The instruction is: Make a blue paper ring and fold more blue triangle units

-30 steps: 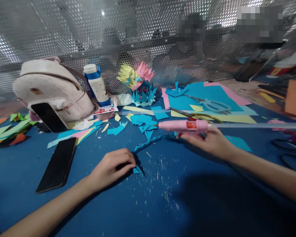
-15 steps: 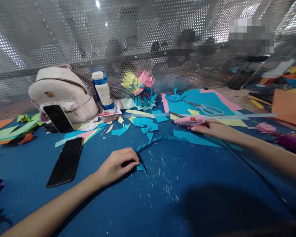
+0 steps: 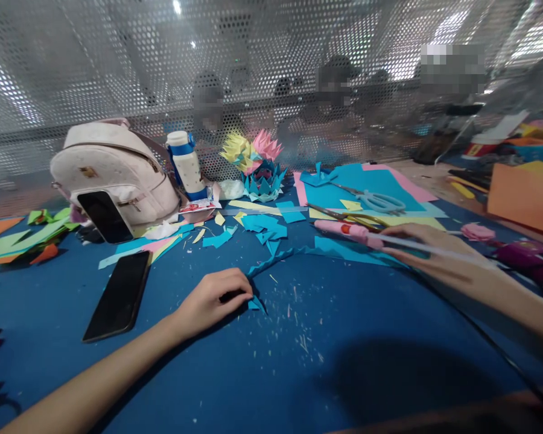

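Note:
My left hand (image 3: 221,296) rests on the blue table with thumb and fingers pinched on the lower end of a twisted blue paper strip (image 3: 274,260). The strip curves away from the fingers toward a flat blue paper piece (image 3: 348,250). A pink glue gun (image 3: 344,231) lies at the right, nozzle to the left. From its back end a long translucent glue stick (image 3: 428,246) passes across my right hand (image 3: 419,253). That hand is open beside the gun's rear end, fingers apart. Yellow-handled scissors (image 3: 366,222) lie just behind the gun.
Blue-grey scissors (image 3: 382,202) lie on blue sheets (image 3: 389,184). Folded paper flowers (image 3: 265,178), a bottle (image 3: 187,166) and a pale backpack (image 3: 113,163) stand along the perforated metal screen (image 3: 262,78). A phone (image 3: 119,295) lies left. A black cord (image 3: 470,322) crosses the right.
My right hand has let go of the glue gun and moved right, its fingers spreading. The gun is lower, and the yellow-handled scissors show behind it. My left hand keeps its pinch.

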{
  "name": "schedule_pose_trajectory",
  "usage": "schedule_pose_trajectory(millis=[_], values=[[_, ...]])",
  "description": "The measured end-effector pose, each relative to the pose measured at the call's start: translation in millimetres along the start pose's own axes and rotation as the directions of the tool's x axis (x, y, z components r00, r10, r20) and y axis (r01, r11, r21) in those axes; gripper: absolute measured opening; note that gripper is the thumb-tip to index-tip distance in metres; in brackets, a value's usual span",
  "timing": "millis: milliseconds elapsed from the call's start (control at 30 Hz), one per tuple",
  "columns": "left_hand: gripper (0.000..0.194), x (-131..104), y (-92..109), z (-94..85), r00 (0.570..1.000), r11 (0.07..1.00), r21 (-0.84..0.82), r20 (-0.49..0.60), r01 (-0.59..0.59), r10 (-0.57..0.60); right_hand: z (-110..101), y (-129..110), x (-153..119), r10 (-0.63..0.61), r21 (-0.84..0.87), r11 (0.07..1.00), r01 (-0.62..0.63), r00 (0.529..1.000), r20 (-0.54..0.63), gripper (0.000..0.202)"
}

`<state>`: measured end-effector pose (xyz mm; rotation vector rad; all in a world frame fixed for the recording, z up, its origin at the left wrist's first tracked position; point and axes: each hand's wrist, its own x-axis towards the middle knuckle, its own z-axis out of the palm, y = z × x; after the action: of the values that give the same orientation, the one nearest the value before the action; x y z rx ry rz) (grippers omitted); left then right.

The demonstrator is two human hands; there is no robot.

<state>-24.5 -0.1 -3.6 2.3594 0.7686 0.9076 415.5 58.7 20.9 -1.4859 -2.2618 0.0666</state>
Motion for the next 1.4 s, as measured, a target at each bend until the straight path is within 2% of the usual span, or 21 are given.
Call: schedule_pose_trajectory(millis=[67, 200, 367, 467, 567, 700, 800, 967, 1133, 1400], values=[[0.018, 0.4, 1.1, 0.0, 1.0, 1.0, 0.004, -0.001, -0.002, 0.002, 1.5, -4.6, -3.0, 0.033, -0.017, 0.999, -0.032, 0.996, 0.081, 0.042], [0.021, 0.5, 2.3, 0.3, 1.0, 1.0, 0.024, -0.007, 0.0, 0.0, 8.7, -22.1, 4.6, -0.146, -0.02, 0.988, 0.152, 0.973, 0.179, 0.043], [0.021, 0.1, 1.8, 0.7, 1.0, 0.999, 0.033, -0.009, 0.003, -0.003, 14.3, -35.9, 15.8, -0.349, -0.128, 0.921, 0.369, 0.924, 0.155, 0.039], [0.021, 0.2, 2.0, 0.5, 1.0, 1.0, 0.029, -0.008, 0.001, -0.001, 12.7, -38.8, 16.7, -0.395, -0.238, 0.87, 0.431, 0.9, 0.184, 0.038], [0.021, 0.4, 2.7, -0.1, 1.0, 1.0, 0.023, -0.002, 0.002, -0.002, 6.9, -40.9, 17.7, -0.351, -0.239, 0.896, 0.375, 0.926, 0.138, 0.034], [0.021, 0.4, 3.1, -0.5, 1.0, 1.0, 0.019, 0.005, 0.007, -0.007, -3.6, -41.4, 25.9, -0.127, -0.098, 0.986, 0.135, 0.988, 0.082, 0.028], [0.02, 0.4, 2.7, -0.5, 1.0, 1.0, 0.017, 0.005, 0.006, -0.007, -7.6, -39.2, 35.3, -0.033, 0.041, 0.999, 0.028, 0.992, 0.121, 0.034], [0.019, 0.0, 1.2, 0.0, 1.0, 1.0, 0.011, 0.003, 0.006, -0.006, 1.2, -32.2, 48.1, -0.034, 0.148, 0.989, -0.002, 0.971, 0.236, 0.053], [0.017, -1.5, -1.1, 0.8, 1.0, 1.0, 0.003, 0.003, 0.02, -0.02, 9.8, -20.4, 53.5, 0.002, 0.12, 0.992, -0.035, 0.963, 0.268, 0.064], [0.013, -1.3, -1.0, 0.7, 1.0, 0.999, -0.02, 0.009, 0.026, -0.026, 4.9, -13.6, 44.2, 0.1, -0.11, 0.991, -0.07, 0.95, 0.297, 0.061]])
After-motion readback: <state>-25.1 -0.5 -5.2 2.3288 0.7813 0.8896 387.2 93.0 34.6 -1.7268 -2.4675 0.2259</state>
